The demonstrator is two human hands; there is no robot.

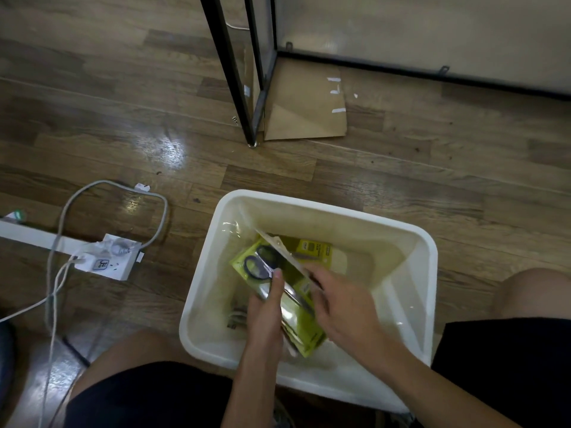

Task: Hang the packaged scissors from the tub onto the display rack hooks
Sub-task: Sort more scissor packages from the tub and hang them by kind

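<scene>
At the far left, a white power strip (109, 257) is lying on the wood floor (123, 118), and grey cables (160, 211) are looping from it toward the bottom edge. A white rail (27, 234) is running beside the strip.

More to the right, the white tub (411, 273) is standing on the floor between the person's knees. Inside it, the left hand (267, 307) is gripping a yellow scissors pack (259, 265) by its lower part; the thumb is lying along the front of the pack and the other fingers are curling behind it. The black handles of the scissors are showing through the clear front. The pack is tilting, with its top toward the far-left corner of the tub.

Just beside it, the right hand (343, 301) is reaching into the tub and is pinching the edge of a second pack (289, 257), which is standing on edge and leaning against the first one. A third pack (315, 250) is lying flat on the tub bottom, behind both hands.

Beyond the tub, the black frame of the rack (244, 88) is standing on the floor, and a piece of brown cardboard (306, 109) is lying at its foot. No hooks are in view.
</scene>
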